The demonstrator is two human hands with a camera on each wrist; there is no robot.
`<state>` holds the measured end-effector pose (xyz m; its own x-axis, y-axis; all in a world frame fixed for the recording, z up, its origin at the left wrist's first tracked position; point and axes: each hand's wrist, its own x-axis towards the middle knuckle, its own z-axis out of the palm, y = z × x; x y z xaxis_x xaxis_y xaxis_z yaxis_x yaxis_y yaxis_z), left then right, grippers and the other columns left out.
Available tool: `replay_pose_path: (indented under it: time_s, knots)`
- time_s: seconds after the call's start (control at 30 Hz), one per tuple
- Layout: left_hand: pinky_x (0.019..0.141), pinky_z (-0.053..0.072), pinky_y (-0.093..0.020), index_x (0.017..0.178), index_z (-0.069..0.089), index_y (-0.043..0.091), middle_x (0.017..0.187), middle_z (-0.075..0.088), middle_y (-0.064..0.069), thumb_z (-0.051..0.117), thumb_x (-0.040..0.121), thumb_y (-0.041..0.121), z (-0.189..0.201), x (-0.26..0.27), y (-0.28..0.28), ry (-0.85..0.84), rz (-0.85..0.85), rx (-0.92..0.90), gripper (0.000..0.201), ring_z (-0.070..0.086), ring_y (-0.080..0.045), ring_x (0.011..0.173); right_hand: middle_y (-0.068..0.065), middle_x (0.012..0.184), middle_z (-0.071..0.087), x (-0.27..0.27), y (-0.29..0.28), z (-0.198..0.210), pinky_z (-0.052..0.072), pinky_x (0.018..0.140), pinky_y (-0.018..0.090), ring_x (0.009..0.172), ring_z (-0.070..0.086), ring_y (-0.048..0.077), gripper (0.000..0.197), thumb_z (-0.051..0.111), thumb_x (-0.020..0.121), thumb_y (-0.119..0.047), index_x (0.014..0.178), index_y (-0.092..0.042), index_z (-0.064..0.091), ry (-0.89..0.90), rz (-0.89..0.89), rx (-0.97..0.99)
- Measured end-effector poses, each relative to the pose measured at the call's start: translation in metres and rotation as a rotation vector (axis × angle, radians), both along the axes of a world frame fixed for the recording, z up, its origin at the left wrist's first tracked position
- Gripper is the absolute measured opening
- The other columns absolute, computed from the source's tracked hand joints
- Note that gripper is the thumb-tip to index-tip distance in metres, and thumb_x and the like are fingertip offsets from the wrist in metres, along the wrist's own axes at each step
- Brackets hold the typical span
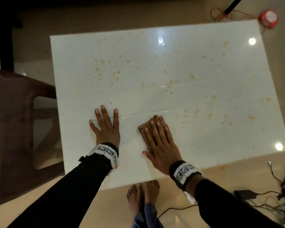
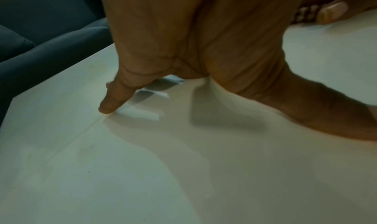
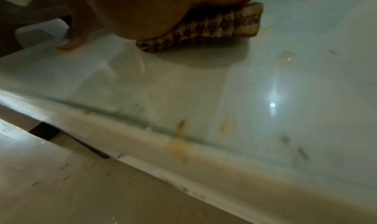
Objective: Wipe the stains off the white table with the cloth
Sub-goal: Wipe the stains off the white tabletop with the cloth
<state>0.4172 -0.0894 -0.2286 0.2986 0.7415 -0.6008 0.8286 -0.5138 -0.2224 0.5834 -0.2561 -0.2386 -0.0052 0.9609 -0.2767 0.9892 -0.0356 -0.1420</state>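
The white table [image 1: 155,99] is glossy and speckled with orange-brown stains [image 1: 117,72] across its far half and right side. A folded brown checked cloth [image 1: 148,129] lies on the near middle of the top. My right hand [image 1: 160,142] presses flat on the cloth with straight fingers; the cloth [image 3: 214,26] pokes out from under the palm in the right wrist view. To the left of the cloth, my left hand [image 1: 105,125] rests flat on the bare table with fingers spread. The left wrist view shows that hand [image 2: 183,42] on the table top [image 2: 142,171].
A dark brown plastic chair [image 1: 15,120] stands left of the table. A red round object [image 1: 268,18] and cords lie on the floor beyond the far right corner. Cables and small devices [image 1: 270,195] litter the floor at the near right. My bare feet [image 1: 143,195] stand under the near edge.
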Motion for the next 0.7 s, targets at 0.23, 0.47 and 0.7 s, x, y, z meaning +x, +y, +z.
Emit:
replay_pose_path:
  time_s: [0.23, 0.47, 0.7]
  knots:
    - [0.116, 0.019, -0.072, 0.151, -0.036, 0.007, 0.158, -0.022, -0.040, 0.062, 0.097, 0.014, -0.001, 0.000, -0.001, -0.035, 0.010, 0.001, 0.113, -0.010, -0.057, 0.149, 0.021, 0.178, 0.003, 0.045, 0.116, -0.005, 0.011, 0.132, 0.059, 0.165, 0.002, 0.040, 0.082, 0.016, 0.107, -0.062, 0.171, -0.011, 0.009, -0.002, -0.301, 0.031]
    - [0.116, 0.010, -0.070, 0.146, -0.043, 0.002, 0.154, -0.029, -0.042, 0.088, 0.076, 0.028, 0.004, 0.000, 0.002, 0.034, 0.008, -0.036, 0.151, -0.016, -0.058, 0.148, 0.022, 0.177, -0.007, -0.019, -0.042, 0.006, 0.018, 0.131, 0.062, 0.165, -0.004, 0.040, 0.084, 0.030, 0.110, -0.059, 0.170, -0.008, 0.000, -0.019, -0.231, -0.002]
    - [0.116, 0.008, -0.071, 0.149, -0.040, 0.004, 0.154, -0.029, -0.040, 0.090, 0.074, 0.026, 0.007, 0.004, 0.001, 0.053, 0.000, -0.030, 0.151, -0.017, -0.058, 0.148, 0.024, 0.177, -0.001, 0.018, 0.038, -0.004, 0.012, 0.131, 0.061, 0.165, -0.002, 0.042, 0.084, 0.022, 0.109, -0.062, 0.170, -0.007, 0.008, -0.001, -0.295, 0.007]
